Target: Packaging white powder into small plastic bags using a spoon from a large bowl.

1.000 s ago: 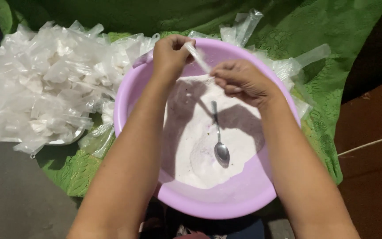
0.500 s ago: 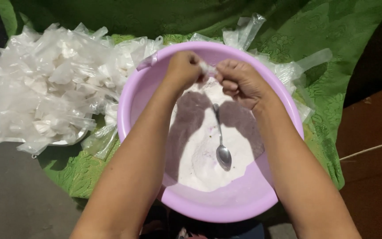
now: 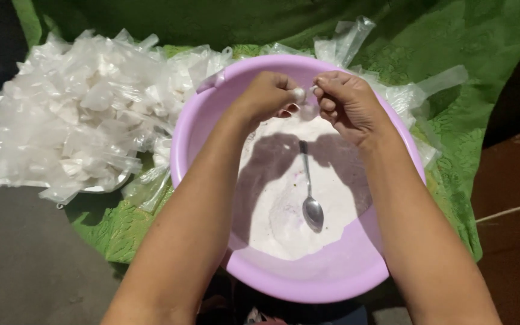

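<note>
Left hand (image 3: 269, 96) and right hand (image 3: 347, 102) are now brought together at frame centre-top; small packet (image 3: 300, 94) is pinched by both grips over powder basin (image 3: 200, 138), spoon (image 3: 311, 204) left lying.

Your 2 hands meet over the far side of the basin (image 3: 212, 198), left hand (image 3: 269, 96) and right hand (image 3: 347, 102) pinching 1 small packet (image 3: 301, 93) between them. Below them the spoon (image 3: 310, 192) lies in the powder (image 3: 284, 229) inside the basin, bowl end toward you. The pile of plastic bags (image 3: 73, 126) sits left of the basin. A few more bags (image 3: 404, 90) poke out behind and right of it. Everything sits on the cloth (image 3: 470, 48).
</note>
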